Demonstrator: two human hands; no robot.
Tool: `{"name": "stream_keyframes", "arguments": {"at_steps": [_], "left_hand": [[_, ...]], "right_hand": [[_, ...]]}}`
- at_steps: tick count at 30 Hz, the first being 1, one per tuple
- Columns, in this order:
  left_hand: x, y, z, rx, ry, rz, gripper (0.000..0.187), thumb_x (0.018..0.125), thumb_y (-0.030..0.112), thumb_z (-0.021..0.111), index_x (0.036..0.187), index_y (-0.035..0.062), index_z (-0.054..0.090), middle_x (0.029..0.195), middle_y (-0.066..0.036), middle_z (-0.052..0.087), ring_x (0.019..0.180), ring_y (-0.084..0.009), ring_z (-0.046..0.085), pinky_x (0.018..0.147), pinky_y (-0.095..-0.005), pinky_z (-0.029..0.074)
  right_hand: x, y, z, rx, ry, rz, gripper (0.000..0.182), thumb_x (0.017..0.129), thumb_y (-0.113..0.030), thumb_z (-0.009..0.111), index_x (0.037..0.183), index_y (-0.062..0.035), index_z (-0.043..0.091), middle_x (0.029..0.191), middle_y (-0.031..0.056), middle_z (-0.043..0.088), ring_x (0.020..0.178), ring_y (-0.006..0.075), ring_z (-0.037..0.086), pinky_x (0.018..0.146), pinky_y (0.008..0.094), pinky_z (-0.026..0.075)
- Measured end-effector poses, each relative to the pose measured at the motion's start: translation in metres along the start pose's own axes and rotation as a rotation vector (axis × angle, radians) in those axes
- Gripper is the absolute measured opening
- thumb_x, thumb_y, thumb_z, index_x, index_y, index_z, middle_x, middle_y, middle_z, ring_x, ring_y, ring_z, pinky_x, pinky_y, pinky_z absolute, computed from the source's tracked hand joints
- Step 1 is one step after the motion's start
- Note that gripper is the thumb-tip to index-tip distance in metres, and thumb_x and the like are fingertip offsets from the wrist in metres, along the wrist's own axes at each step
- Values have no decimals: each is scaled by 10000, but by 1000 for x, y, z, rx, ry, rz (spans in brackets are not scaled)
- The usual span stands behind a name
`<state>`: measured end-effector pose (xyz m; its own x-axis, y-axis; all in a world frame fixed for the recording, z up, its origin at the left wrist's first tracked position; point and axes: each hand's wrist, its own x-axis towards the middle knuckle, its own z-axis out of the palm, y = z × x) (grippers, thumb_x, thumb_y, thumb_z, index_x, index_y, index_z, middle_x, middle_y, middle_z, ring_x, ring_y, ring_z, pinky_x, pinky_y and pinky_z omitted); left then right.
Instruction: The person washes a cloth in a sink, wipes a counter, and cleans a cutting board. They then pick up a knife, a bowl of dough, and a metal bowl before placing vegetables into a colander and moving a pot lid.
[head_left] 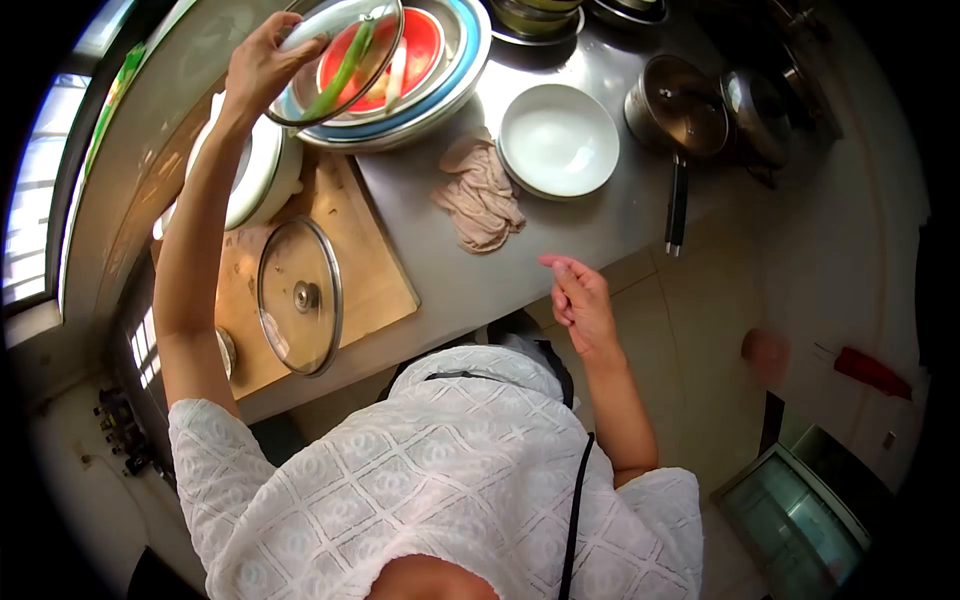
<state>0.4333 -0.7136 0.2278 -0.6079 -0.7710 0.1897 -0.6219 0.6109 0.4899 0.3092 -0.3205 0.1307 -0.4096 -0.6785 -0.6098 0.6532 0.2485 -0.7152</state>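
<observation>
In the head view, my left hand (265,65) is stretched to the upper left and grips the edge of a glass lid (345,85). The lid is tilted over nested bowls, with a red bowl (428,45) innermost, and a long green vegetable (347,68) shows through the glass. My right hand (582,305) hovers off the counter's front edge with nothing in it, index finger stretched out and the others loosely curled. A crumpled beige cloth (480,195) and a white bowl (560,140) lie beyond it. A second glass lid (300,297) rests on the wooden board (375,275).
A white pot (270,185) stands at the left behind my forearm. To the right, a saucepan (680,105) has its black handle pointing toward me over the counter edge, next to another lidded pan (755,115). More bowls (535,22) are stacked at the back of the metal counter (450,285).
</observation>
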Motion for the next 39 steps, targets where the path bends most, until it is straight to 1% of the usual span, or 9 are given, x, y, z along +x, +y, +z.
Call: {"name": "stream_keyframes", "arguments": {"at_steps": [5, 19, 21, 23, 25, 26, 31, 37, 39], "left_hand": [[43, 20, 65, 248, -58, 47, 492, 660, 456, 577, 1014, 118, 530, 922, -126, 592, 872, -278, 561, 729, -354, 424], [33, 31, 81, 267, 134, -78, 794, 630, 596, 560, 1196, 70, 378, 1058, -223, 511, 1006, -330, 487, 820, -399, 386], [10, 53, 79, -59, 221, 39, 621, 727, 522, 518, 1126, 52, 456, 848, -145, 562, 789, -231, 545, 698, -321, 424], [-46, 109, 76, -521, 46, 118, 427, 821, 392, 460, 1081, 54, 491, 686, -33, 502, 606, -114, 472, 542, -222, 388], [-103, 147, 95, -688, -103, -199, 285, 860, 251, 431, 1045, 49, 505, 618, 53, 417, 510, -30, 363, 450, -150, 273], [-131, 167, 111, -836, -220, -94, 227, 852, 188, 455, 1017, 44, 513, 603, 95, 358, 481, 5, 274, 433, -135, 197], [-226, 282, 172, -1059, -616, 95, 137, 815, 123, 530, 913, 28, 519, 802, -16, 526, 590, -46, 442, 517, -166, 362], [-276, 425, 252, -1165, -925, 292, 194, 776, 3, 540, 958, 3, 474, 884, -52, 530, 812, -94, 504, 737, -208, 405], [-296, 483, 277, -1133, -1041, 361, 224, 775, 32, 555, 979, 23, 462, 817, -33, 532, 755, -72, 501, 693, -205, 418]], "right_hand": [[-18, 10, -47, 104, 56, 28, 242, 846, -212, 474, 960, -6, 531, 502, -41, 382, 376, 10, 257, 321, 154, 204], [-94, 31, -103, 257, 415, -139, 283, 873, -244, 415, 961, 1, 525, 524, -26, 381, 391, 19, 275, 338, 160, 217], [-103, 42, -113, 274, 462, -96, 321, 875, -285, 400, 946, 4, 523, 537, -16, 397, 399, 35, 295, 354, 177, 243], [-104, 52, -120, 544, 476, -48, 346, 869, -322, 397, 931, -6, 524, 556, -12, 416, 406, 52, 311, 386, 198, 277], [-97, 65, -139, 710, 375, -85, 365, 863, -349, 391, 946, -16, 516, 616, 7, 462, 474, 90, 373, 467, 236, 334], [-93, 60, -141, 837, 320, -129, 369, 861, -352, 389, 958, -17, 510, 673, 27, 489, 550, 119, 423, 534, 257, 367], [-107, 19, -177, 1166, 103, -418, 437, 854, -395, 365, 1011, -2, 472, 981, 128, 514, 944, 254, 493, 859, 384, 385], [-156, 3, -266, 1201, 181, -611, 480, 861, -408, 340, 1054, 14, 457, 1020, 143, 500, 987, 254, 471, 908, 392, 343], [-183, 8, -307, 1206, 225, -705, 475, 859, -410, 348, 1069, 3, 455, 1022, 131, 502, 982, 240, 473, 908, 390, 344]]}}
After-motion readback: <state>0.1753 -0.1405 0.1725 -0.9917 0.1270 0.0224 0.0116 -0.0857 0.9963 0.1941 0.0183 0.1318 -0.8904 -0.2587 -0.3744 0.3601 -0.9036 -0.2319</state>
